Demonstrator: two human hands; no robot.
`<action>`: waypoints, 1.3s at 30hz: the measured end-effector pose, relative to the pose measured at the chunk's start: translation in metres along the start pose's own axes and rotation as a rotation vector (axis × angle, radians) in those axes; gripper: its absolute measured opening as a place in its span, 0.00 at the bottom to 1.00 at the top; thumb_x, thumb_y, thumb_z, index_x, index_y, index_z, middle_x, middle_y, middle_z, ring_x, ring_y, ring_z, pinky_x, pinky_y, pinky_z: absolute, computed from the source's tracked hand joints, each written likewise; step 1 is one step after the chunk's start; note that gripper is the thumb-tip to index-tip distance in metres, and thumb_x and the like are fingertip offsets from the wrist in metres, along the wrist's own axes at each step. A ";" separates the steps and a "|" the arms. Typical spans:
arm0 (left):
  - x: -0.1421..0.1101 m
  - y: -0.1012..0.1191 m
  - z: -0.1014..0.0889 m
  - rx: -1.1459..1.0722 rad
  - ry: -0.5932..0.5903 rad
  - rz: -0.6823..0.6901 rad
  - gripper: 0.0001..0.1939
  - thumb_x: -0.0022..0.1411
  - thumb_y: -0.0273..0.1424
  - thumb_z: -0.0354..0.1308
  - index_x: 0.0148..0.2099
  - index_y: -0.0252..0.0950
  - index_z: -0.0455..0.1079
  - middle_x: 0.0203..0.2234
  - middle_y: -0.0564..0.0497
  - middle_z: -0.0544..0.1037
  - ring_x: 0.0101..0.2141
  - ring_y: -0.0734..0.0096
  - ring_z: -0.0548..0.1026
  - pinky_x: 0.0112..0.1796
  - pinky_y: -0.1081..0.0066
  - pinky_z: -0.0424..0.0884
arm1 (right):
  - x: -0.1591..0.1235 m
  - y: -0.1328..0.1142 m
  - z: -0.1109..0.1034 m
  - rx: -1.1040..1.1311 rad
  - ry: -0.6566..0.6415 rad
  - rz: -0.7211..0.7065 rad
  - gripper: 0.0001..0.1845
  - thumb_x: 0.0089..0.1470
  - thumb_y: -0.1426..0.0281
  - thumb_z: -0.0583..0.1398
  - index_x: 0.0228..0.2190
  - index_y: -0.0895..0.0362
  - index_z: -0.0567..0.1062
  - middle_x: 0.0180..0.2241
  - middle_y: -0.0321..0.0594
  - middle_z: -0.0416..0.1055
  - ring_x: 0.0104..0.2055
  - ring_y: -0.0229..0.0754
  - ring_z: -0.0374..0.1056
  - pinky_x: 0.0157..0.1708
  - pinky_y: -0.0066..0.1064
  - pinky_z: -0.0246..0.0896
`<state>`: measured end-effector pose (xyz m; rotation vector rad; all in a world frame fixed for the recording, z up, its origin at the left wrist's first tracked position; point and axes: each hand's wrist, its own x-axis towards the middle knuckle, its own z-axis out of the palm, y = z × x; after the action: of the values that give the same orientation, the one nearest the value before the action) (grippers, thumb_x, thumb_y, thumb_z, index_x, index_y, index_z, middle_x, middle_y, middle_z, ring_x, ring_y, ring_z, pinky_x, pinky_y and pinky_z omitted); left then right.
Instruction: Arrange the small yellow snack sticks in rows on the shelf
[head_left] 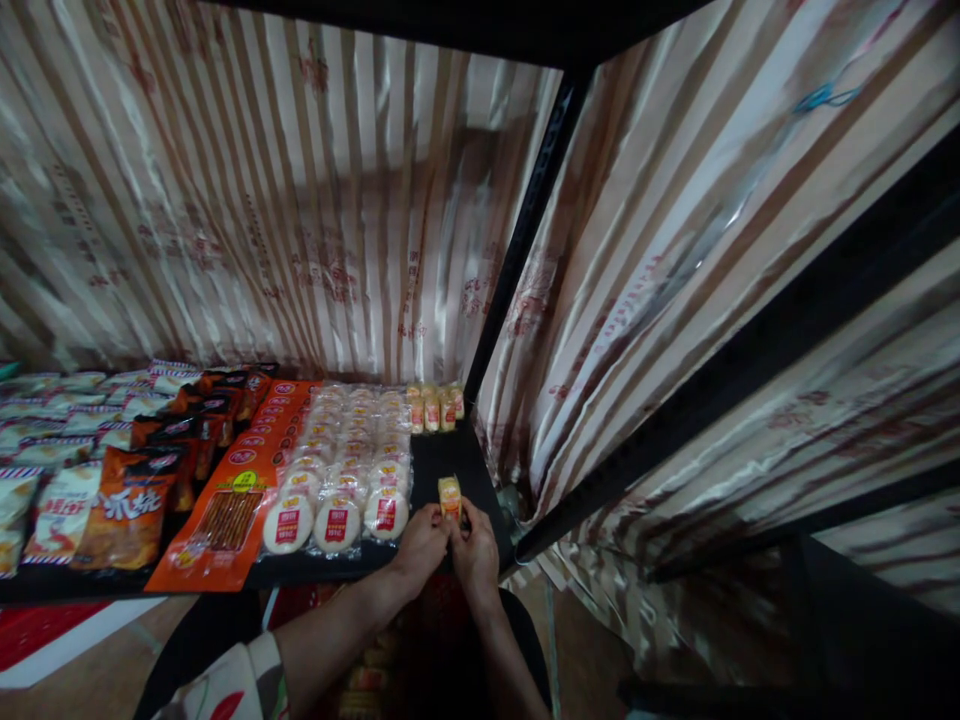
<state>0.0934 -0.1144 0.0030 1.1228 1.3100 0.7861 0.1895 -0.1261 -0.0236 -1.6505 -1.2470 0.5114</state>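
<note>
Both hands, left (pixel 421 548) and right (pixel 476 553), pinch the small yellow packet (pixel 450 497) over the black shelf's front edge (pixel 330 572), where a slipping fingertip could drop it off!

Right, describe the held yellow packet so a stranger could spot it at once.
Find the black shelf below the striped curtain, then its right end, past the round white snacks. There the left hand and right hand hold a small yellow packet with red print; its lookalikes stand untouched farther back.
</note>
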 end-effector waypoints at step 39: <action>0.076 0.056 0.019 0.195 0.053 -0.004 0.16 0.60 0.28 0.45 0.49 0.35 0.67 0.45 0.48 0.75 0.45 0.71 0.72 0.44 0.77 0.64 | 0.088 0.021 0.044 -0.103 0.190 -0.045 0.27 0.48 0.70 0.48 0.51 0.64 0.62 0.48 0.53 0.65 0.50 0.48 0.63 0.48 0.38 0.57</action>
<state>0.1309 -0.0295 0.0288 1.2592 1.4571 0.7009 0.1997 -0.0275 -0.0425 -1.7099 -1.1827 0.2600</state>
